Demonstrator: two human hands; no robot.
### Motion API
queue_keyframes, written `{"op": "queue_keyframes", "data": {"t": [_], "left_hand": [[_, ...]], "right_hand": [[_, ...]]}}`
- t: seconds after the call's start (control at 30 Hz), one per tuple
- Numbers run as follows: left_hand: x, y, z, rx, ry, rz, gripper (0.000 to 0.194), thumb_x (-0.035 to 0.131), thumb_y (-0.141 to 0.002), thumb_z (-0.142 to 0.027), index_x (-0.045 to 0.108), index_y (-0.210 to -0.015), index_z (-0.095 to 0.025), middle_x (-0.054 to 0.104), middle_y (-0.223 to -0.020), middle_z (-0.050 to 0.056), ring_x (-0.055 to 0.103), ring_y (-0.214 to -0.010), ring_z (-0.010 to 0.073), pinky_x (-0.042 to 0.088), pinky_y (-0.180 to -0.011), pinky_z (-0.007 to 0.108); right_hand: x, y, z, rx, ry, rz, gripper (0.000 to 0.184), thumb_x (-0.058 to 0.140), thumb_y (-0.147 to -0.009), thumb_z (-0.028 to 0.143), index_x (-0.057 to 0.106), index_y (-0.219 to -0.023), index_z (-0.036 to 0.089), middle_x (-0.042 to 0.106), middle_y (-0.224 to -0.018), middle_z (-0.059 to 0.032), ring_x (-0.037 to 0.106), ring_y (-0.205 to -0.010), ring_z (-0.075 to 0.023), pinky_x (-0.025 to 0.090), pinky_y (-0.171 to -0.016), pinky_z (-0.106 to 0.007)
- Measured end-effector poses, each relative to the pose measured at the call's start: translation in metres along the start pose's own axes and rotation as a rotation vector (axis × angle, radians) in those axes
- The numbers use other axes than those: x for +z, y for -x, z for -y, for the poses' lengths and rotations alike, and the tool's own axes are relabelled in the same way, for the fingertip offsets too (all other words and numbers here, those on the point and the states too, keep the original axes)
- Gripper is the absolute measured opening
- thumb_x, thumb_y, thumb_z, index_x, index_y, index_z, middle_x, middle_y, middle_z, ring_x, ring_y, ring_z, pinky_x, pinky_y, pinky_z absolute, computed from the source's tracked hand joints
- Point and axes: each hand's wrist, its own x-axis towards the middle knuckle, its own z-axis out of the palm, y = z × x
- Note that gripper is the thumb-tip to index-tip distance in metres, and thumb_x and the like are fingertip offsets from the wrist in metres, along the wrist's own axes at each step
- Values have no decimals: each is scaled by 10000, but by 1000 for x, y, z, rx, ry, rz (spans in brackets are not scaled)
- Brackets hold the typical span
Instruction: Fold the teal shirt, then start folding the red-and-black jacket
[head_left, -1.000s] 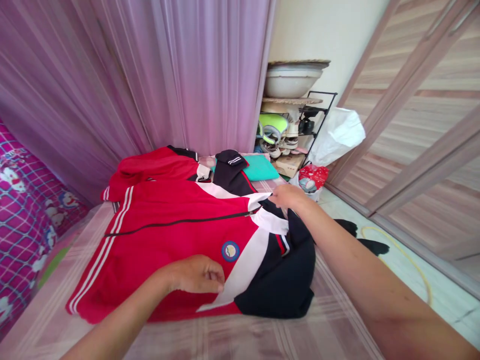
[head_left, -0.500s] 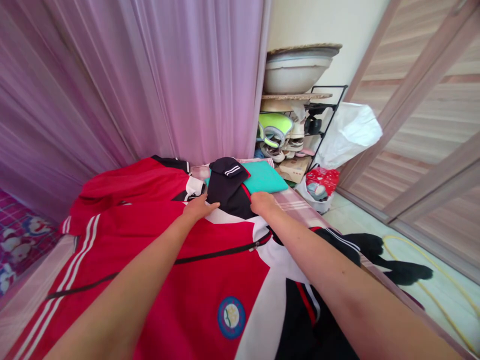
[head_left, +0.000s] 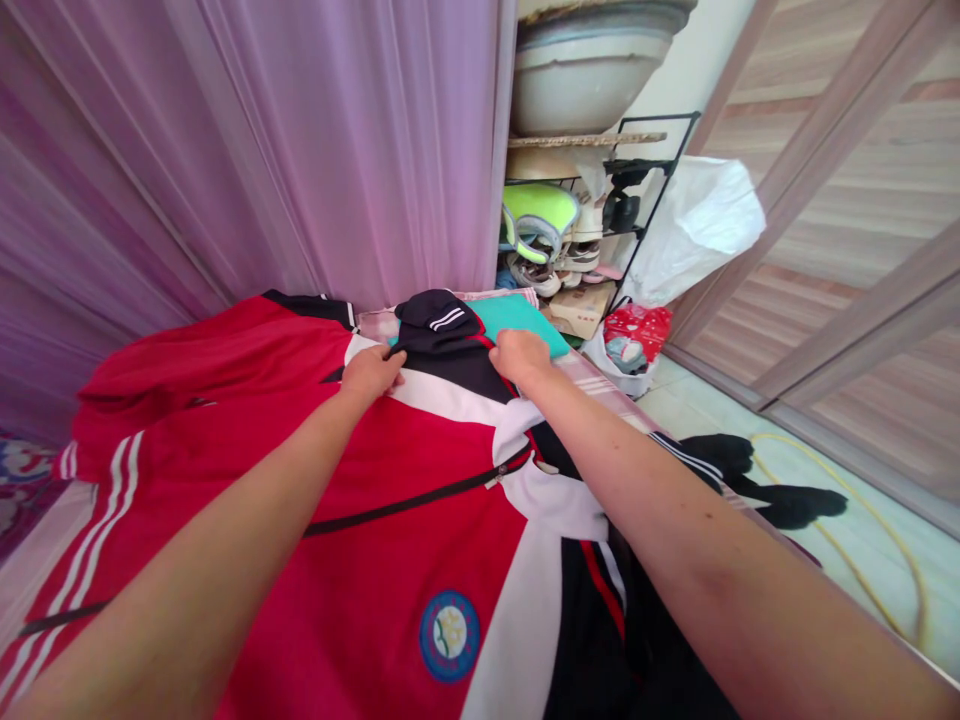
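A red, white and black zip jacket (head_left: 397, 460) lies spread out, with a dark zip across it and a round blue badge low on the front. At the far side, its black sleeve (head_left: 457, 372) is bunched, and a black cuff with white stripes (head_left: 444, 318) rests on top. My left hand (head_left: 373, 370) pinches the black cloth at its left edge. Opposite it, my right hand (head_left: 521, 357) is closed on the red-trimmed right edge of the same sleeve. My right forearm covers part of the jacket's black lower side.
A turquoise folded item (head_left: 525, 322) lies behind the sleeve, near the purple curtain (head_left: 300, 150). To the right stand a shoe rack (head_left: 652, 235) topped with large basins (head_left: 585, 85), a white bag (head_left: 694, 225) and a wooden wardrobe (head_left: 840, 200). Black socks (head_left: 795, 500) are at the right.
My left hand has gone from thumb stretched out to pinching the black cloth, pulling its edge outward to the left. My right hand keeps its grip. The view has shifted slightly.
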Motion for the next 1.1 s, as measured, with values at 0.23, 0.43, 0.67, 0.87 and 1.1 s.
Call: {"op": "queue_keyframes", "data": {"t": [0.23, 0.43, 0.67, 0.87, 1.1], "left_hand": [[37, 8, 6, 145, 291, -37, 783, 571, -892, -347, 187, -1552, -172, 542, -1434, 183, 632, -1173, 216, 528, -937, 336], [41, 112, 66, 599, -133, -1, 561, 460, -934, -466, 469, -1442, -229, 441, -1540, 94, 366, -1439, 266, 314, -1177, 484], [7, 230, 147, 593, -427, 46, 480, 381, -972, -462, 531, -1403, -314, 506, -1493, 50, 408, -1416, 259, 299, -1171, 532], [-5, 283, 190, 487, -554, -34, 541, 366, -958, -528, 518, -1419, -291, 461, -1523, 80, 374, -1435, 289, 281, -1163, 555], [-3, 323, 162, 549, -429, -111, 528, 403, -952, -532, 579, -1360, -247, 541, -1458, 104, 432, -1389, 299, 283, -1161, 554]], "right_hand": [[-2, -2, -4, 22, -29, -87, 444, 383, -999, 313, 482, -1396, 143, 684, -1194, -171, 641, -1098, -285, 478, -905, -360], [-5, 73, -4, -302, -104, -190, 363, 365, -1000, 284, 590, -1277, 216, 648, -1283, -89, 585, -1173, -218, 415, -983, -297], [2, 166, -45, -84, 30, 59, 473, 516, -921, 516, 585, -1246, 181, 713, -1117, -121, 633, -1063, -283, 443, -845, -337], [0, 187, -95, 10, 29, 98, 372, 457, -908, 245, 589, -1256, 248, 744, -1069, -49, 658, -1041, -230, 432, -809, -293], [-27, 219, -76, -67, 99, 188, 490, 375, -952, 549, 742, -1016, 232, 742, -1051, -110, 675, -1006, -270, 474, -779, -323]]}}
